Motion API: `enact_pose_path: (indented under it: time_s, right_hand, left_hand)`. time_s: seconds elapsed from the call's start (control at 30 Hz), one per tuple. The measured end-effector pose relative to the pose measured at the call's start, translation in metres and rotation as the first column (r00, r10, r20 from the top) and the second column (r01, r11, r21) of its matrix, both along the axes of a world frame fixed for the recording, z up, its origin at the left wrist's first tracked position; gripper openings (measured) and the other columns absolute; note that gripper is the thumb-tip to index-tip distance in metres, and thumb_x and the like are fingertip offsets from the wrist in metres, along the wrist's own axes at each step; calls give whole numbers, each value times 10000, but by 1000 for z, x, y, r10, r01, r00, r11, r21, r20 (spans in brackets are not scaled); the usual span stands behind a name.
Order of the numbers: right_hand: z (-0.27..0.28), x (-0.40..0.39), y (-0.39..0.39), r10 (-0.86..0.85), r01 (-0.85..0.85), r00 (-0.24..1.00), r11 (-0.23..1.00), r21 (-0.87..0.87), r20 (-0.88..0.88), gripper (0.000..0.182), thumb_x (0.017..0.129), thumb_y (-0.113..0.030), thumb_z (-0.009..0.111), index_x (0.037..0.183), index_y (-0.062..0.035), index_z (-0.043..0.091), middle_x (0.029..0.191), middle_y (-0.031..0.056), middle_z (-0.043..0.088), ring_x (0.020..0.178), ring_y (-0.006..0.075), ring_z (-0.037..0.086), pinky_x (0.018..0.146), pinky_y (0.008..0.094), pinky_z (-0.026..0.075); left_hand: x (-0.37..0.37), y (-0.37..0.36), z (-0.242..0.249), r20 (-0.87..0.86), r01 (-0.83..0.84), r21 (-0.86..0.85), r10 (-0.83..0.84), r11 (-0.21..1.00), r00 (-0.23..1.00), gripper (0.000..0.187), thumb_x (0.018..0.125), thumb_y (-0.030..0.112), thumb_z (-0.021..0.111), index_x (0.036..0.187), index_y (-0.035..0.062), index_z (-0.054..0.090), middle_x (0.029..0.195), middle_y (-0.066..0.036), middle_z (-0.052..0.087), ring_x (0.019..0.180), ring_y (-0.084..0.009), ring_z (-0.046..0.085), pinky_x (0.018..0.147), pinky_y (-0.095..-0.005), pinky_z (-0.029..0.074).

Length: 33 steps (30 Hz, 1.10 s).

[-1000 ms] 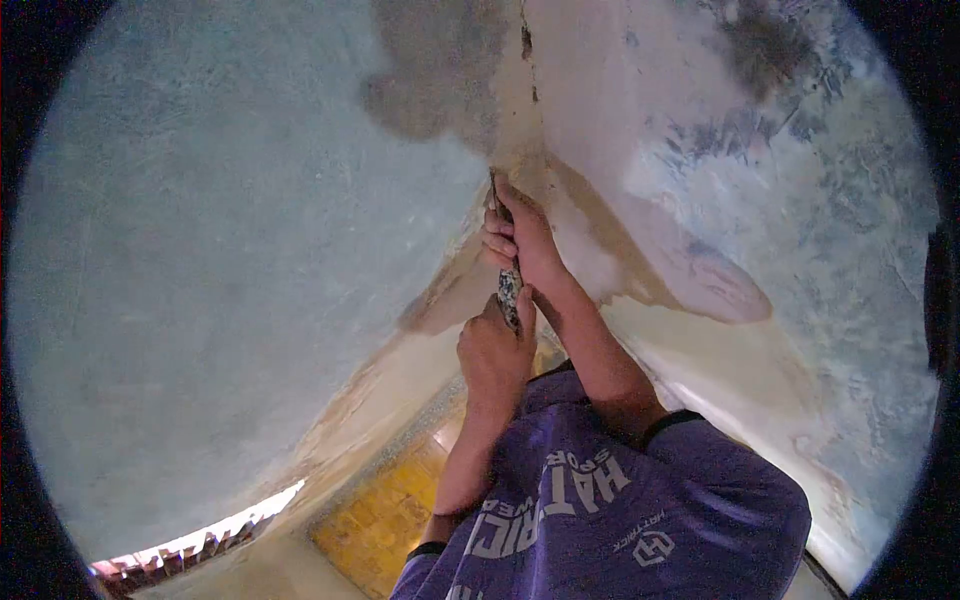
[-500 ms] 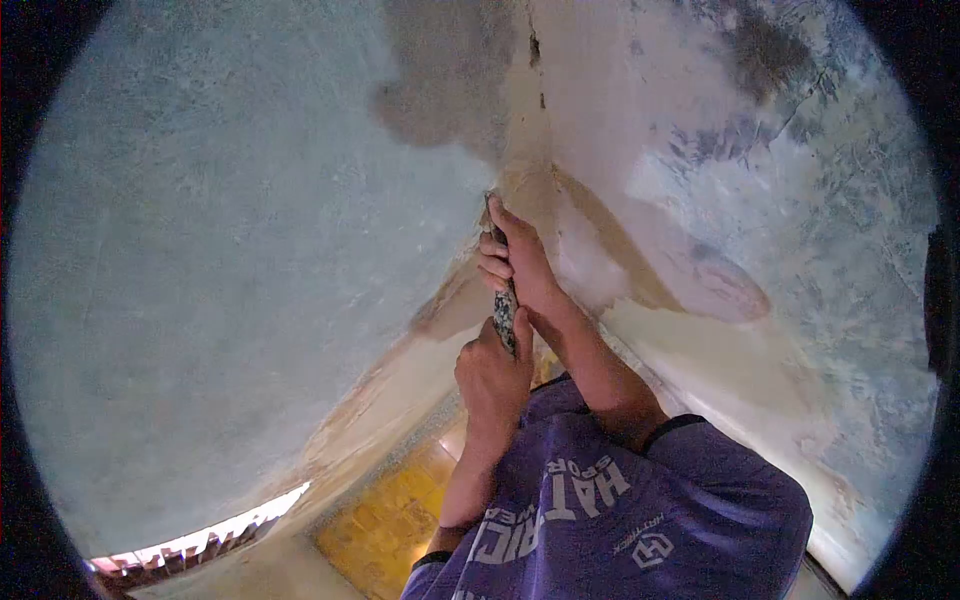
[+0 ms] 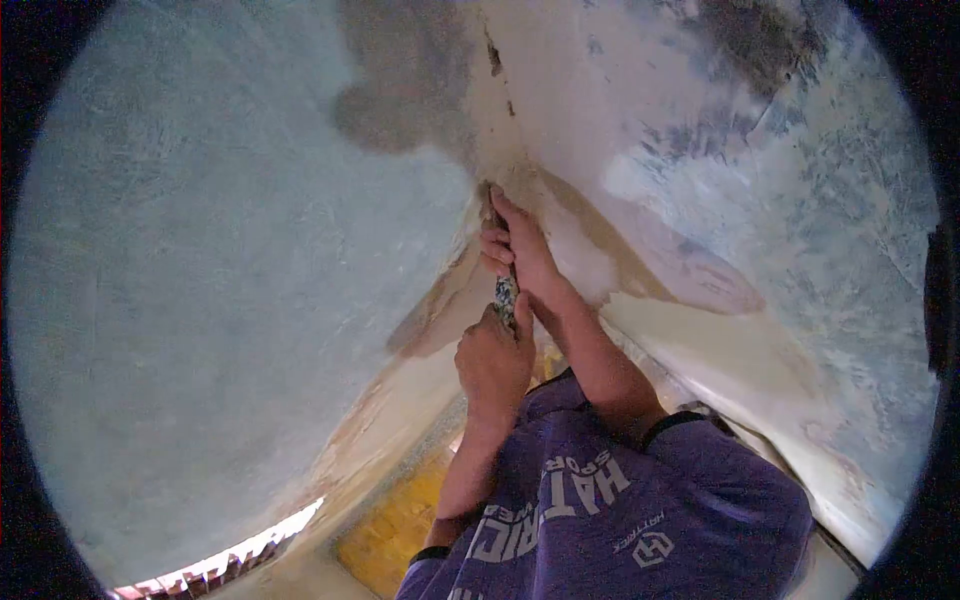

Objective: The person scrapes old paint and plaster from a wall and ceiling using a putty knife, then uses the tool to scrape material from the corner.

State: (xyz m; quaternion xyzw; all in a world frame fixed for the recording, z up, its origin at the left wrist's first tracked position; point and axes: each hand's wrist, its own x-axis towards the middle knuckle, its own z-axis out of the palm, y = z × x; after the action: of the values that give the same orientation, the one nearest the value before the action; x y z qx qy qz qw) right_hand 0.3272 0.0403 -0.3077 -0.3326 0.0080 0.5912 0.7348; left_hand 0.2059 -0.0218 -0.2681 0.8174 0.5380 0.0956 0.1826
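A long, narrow hand tool with a dark, white-speckled handle [image 3: 506, 292] stands nearly upright in the picture. Its kind cannot be made out. My right hand [image 3: 518, 240] is closed around the upper part, with the thumb stretched along it toward the tip. Lower down, my left hand [image 3: 494, 358] grips the handle's bottom end, thumb alongside. The tool's dark tip lies at the corner where the bluish-grey left wall surface [image 3: 250, 260] meets the pale plaster. A brown damp-looking streak [image 3: 610, 235] runs down to the right of my right hand.
A dark grey patch [image 3: 405, 80] marks the upper left surface. Above the hands, a cracked gap [image 3: 494, 58] follows the corner. The right wall [image 3: 800, 200] is blotchy blue-grey. Below lie a yellow surface [image 3: 395, 525] and a bright slit [image 3: 240, 550] at lower left.
The view has shifted slightly, moving the corner and wall patches to the left. Both hands keep their hold on the tool, which sits slightly higher in the picture.
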Motion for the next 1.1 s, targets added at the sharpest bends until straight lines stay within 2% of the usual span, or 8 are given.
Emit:
enact_pose_path:
  time_s: [0.3,0.4,0.5,0.63,0.73,0.93,1.03,1.1]
  right_hand:
    - [3,-38,-4,192,-109,897,969,222,-399,376,954,-478,598,773,-187,440,557,-82,322,349,51,268,302,239,240]
    - [3,-43,-6,202,-110,919,956,272,-338,412,955,-502,583,724,-194,435,532,-84,303,338,62,249,301,249,242]
    - [38,-38,-5,-14,6,963,999,-32,-271,396,973,-494,553,734,-192,462,532,-83,308,350,65,258,307,248,246]
    - [10,-5,4,110,31,948,902,430,-299,316,1016,-393,501,867,-115,520,588,-44,433,403,76,363,371,265,325]
    - [5,-8,0,-65,158,939,953,257,-336,276,1013,-366,507,907,-113,532,617,-45,454,403,75,346,367,263,325]
    - [22,-37,-6,4,-8,908,1000,-7,-419,277,1002,-342,551,795,-162,509,557,-77,338,394,54,347,330,234,288]
    - [10,-44,-10,287,-32,714,925,380,-638,308,1002,-376,518,806,-145,466,606,-47,414,439,61,385,363,241,327]
    - [14,-48,-9,271,-5,667,933,359,-694,335,1007,-378,508,765,-157,434,593,-50,393,430,64,376,363,242,328]
  left_hand:
    - [-24,-21,52,-98,-78,3,78,997,992,480,940,456,558,819,-6,613,670,-273,637,658,-445,664,604,-528,529]
    - [-31,-23,54,-81,-40,57,45,998,996,475,942,454,558,808,1,601,660,-269,633,646,-440,662,588,-520,528]
    - [-28,-12,51,-78,43,154,-32,987,996,478,951,455,546,809,2,597,658,-261,633,637,-437,661,572,-513,528]
    - [-9,8,49,-100,108,111,-97,988,990,488,961,459,530,809,1,598,646,-249,632,624,-431,661,561,-511,527]
    - [-5,6,44,-112,142,99,-130,985,985,480,958,456,533,815,4,609,638,-246,632,615,-427,662,560,-505,530]
    - [-27,-10,71,-197,113,53,-101,992,975,472,907,484,584,857,17,620,639,-223,637,609,-399,668,558,-481,533]
    - [-32,-19,86,-68,109,34,-106,994,992,359,854,351,704,929,8,631,694,-206,647,629,-395,655,598,-466,521]
    - [-36,-23,85,53,41,68,-45,997,998,343,844,318,728,970,13,634,723,-175,657,642,-362,663,609,-440,525]
